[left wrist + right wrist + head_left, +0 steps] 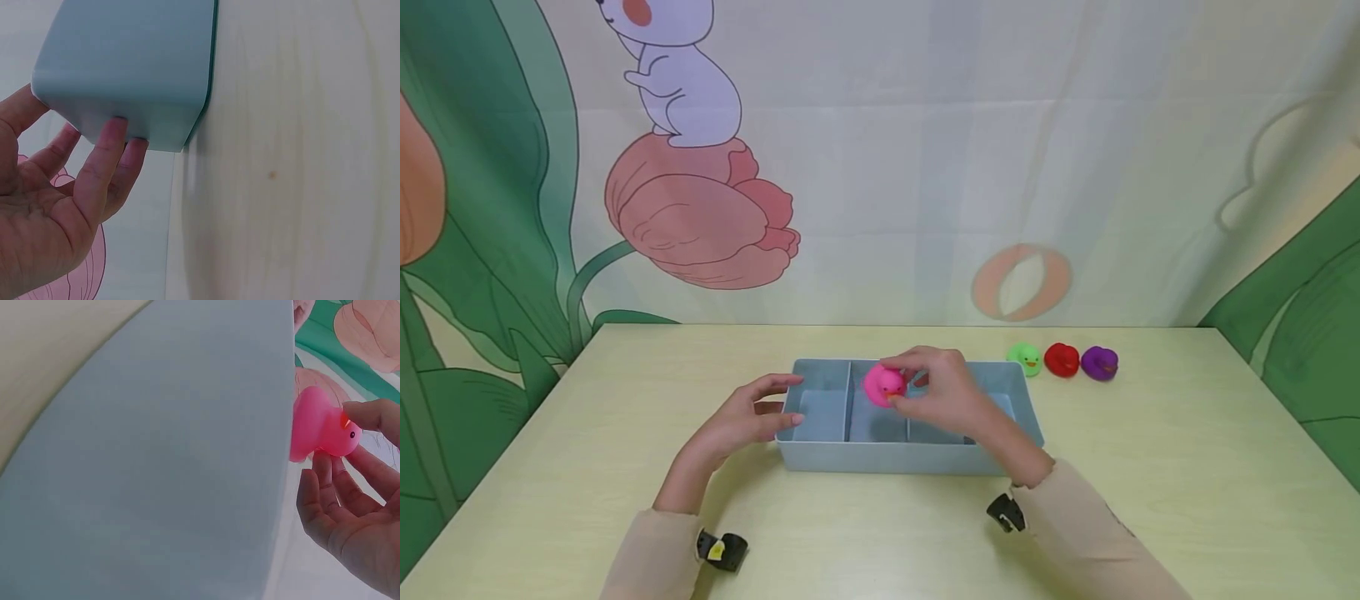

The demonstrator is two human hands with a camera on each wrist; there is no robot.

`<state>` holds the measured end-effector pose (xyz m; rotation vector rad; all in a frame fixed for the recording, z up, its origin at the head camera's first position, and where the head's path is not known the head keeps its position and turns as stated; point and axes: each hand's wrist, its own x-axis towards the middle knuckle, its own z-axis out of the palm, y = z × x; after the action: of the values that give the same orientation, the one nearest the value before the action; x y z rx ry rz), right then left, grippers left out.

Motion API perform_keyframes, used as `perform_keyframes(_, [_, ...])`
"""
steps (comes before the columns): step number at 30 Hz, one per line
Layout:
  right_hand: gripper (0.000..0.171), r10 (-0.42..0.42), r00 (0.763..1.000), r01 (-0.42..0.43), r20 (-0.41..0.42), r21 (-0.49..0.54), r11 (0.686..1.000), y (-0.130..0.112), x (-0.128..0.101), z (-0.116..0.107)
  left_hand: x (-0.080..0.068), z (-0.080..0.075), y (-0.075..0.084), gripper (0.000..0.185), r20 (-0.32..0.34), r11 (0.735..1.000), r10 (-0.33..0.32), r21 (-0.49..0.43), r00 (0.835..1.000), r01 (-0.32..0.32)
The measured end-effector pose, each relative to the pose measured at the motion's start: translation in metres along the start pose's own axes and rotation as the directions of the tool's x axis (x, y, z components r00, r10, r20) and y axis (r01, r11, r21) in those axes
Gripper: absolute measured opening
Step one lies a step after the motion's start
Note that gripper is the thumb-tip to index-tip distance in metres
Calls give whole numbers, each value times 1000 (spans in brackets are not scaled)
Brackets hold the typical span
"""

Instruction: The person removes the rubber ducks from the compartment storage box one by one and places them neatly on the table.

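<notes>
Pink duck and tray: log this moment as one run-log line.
right hand: pinches pink duck above tray | left hand: fingers on tray's left end | green duck, red duck, purple duck: on table

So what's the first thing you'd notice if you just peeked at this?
The bright pink rubber duck, pinched in the right hand just above the middle of the grey-blue divided tray. The left hand rests its fingers on the tray's left end. Further back on the right of the pale table, three more ducks sit in a row: green duck, red duck and purple duck.
</notes>
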<state>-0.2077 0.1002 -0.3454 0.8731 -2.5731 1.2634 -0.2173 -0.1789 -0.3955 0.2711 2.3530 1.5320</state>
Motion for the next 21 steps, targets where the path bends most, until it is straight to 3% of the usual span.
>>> perform_keyframes(9, [36,33,998,-33,-50,-11,999,13,-13,-25,0,0,-2,60,2,1000,3,3,1000,-3])
perform_keyframes(21, [42,157,984,-165,-86,-96,982,31,-31,-57,0,1,-4,60,-4,1000,8,8,1000,-8])
